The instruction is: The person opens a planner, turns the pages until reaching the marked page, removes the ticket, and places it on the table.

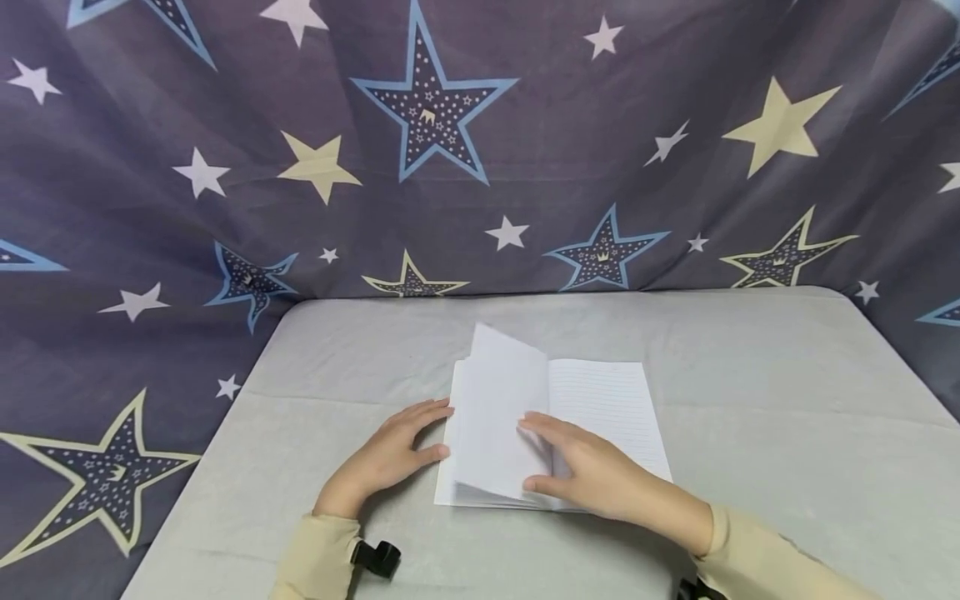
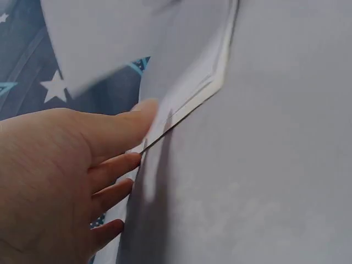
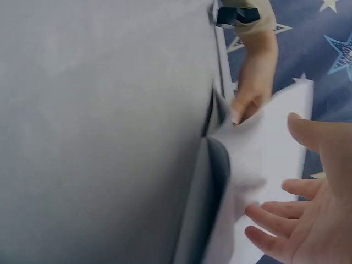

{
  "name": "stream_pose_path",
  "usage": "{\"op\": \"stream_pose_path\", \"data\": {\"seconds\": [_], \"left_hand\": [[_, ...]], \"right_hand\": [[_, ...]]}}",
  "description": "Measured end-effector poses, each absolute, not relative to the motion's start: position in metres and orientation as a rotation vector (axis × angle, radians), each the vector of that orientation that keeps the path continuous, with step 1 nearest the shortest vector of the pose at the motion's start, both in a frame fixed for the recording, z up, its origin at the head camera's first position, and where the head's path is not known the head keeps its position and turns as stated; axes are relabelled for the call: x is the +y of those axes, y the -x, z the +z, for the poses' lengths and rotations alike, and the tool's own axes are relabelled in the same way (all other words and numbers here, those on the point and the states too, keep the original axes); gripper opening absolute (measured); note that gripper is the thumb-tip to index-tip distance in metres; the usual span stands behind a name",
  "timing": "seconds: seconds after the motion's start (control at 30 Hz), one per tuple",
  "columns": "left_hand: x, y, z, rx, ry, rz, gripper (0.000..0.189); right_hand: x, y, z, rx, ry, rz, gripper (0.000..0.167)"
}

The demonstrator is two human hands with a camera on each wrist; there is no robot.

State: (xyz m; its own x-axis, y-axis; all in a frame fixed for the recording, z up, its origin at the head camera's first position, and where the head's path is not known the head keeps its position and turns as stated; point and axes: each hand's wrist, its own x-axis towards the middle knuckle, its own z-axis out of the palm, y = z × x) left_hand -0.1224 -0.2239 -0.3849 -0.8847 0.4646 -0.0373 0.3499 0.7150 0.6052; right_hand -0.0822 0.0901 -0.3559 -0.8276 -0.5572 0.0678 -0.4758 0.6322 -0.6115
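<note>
An open notebook (image 1: 607, 408) lies on the table, its right side showing ruled lines. One white page (image 1: 498, 400) stands raised over the left side, its top corner tilted up. My left hand (image 1: 393, 454) rests at the notebook's left edge with fingers spread. In the left wrist view, the thumb of that left hand (image 2: 60, 165) lies at the notebook's border (image 2: 192, 99), other fingertips along the edge. My right hand (image 1: 592, 467) is over the notebook's middle, fingers extended against the raised page. The right wrist view shows the right hand (image 3: 313, 203) with loosely parted fingers beside the page (image 3: 280, 137).
A pale grey cloth covers the table (image 1: 787, 400). Behind and beside it hangs a dark curtain (image 1: 525, 108) printed with stars. Both sleeves are beige, and a black strap-mounted device (image 1: 378, 558) sits at the left wrist.
</note>
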Motion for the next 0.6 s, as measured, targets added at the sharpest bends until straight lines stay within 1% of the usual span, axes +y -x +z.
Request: {"op": "stream_pose_path", "data": {"seconds": [0.17,0.27,0.33,0.47,0.53,0.6], "left_hand": [[-0.224,0.121,-0.379,2.76,-0.483,1.008,0.046],[-0.219,0.119,-0.376,2.779,-0.488,1.014,0.047],[-0.213,0.117,-0.376,2.779,-0.567,0.986,0.051],[-0.203,0.116,-0.379,2.744,-0.76,0.843,0.069],[-0.201,0.115,-0.382,2.729,-0.795,0.784,0.075],[-0.2,0.114,-0.383,2.716,-0.792,0.758,0.078]], "right_hand": [[0.086,0.082,-0.363,2.676,0.936,-0.866,0.059],[0.087,0.082,-0.364,2.648,0.975,-0.831,0.054],[0.089,0.082,-0.363,2.619,1.004,-0.832,0.052],[0.101,0.082,-0.363,2.581,1.043,-0.88,0.051],[0.111,0.081,-0.363,2.592,1.066,-0.904,0.05],[0.124,0.081,-0.363,2.625,1.082,-0.911,0.05]]}}
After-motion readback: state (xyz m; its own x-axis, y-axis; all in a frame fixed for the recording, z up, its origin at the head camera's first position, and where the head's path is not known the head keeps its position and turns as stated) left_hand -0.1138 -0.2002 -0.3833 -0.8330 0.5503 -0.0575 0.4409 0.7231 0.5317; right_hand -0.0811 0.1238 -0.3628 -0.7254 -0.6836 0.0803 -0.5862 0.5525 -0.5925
